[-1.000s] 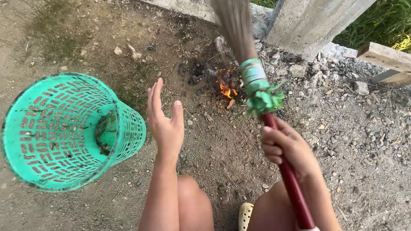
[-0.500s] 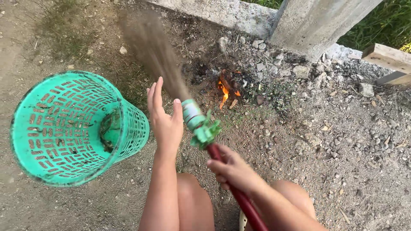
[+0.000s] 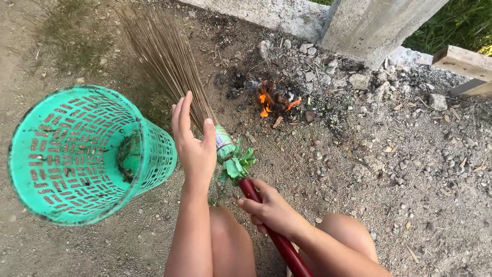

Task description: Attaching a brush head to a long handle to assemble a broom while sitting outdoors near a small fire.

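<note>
A stick broom [image 3: 205, 102] is gripped by the right hand [image 3: 271, 209], whose fingers are wrapped fully around the red handle [image 3: 266, 225] just below a green binding [image 3: 233, 156]. The handle is angled from the lower right up toward the upper left, and the bundle of thin brown bristles [image 3: 164, 56] is fanned out over the bare dirt ground [image 3: 410, 205], with the far ends spread toward the top left of the view.

The left hand [image 3: 193, 146] is held open, fingers extended and pointing away from the body. Its palm side is placed against the rim wall of a green plastic basket [image 3: 77, 154], and the thumb lies beside the bound neck of the broom. Nothing is enclosed by this hand.

The basket is laid on its side with its mouth turned toward the camera; some dark matter is seen inside against the perforated wall. It is located to the left of the broom, and the bristles pass just behind its upper edge.

A small fire [image 3: 271, 100] is seen burning among ash and stones, well apart from both hands, near the base of a concrete post [image 3: 374, 25]. Loose gravel is scattered to the right.
</note>
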